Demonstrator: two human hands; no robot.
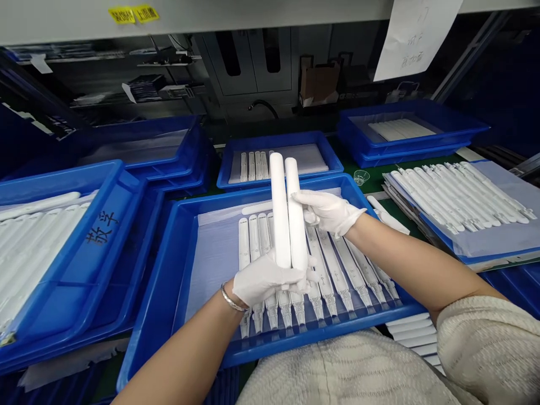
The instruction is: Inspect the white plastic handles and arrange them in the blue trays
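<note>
Both of my hands wear white gloves. My left hand (264,278) is closed round the lower ends of two long white plastic pieces (287,208), held upright side by side. My right hand (327,211) grips the right-hand piece near its middle from the right side. Below them lies a blue tray (177,270) with a row of several white slotted strips (337,270) laid on a clear sheet. A metal bangle sits on my left wrist.
A blue tray (105,225) of white pieces stands at left. Another blue tray (324,152) with a few strips is behind. Stacked blue trays (459,132) sit at back right. Several white strips (459,194) lie on sheets at right. A small clear cup (361,177) stands between.
</note>
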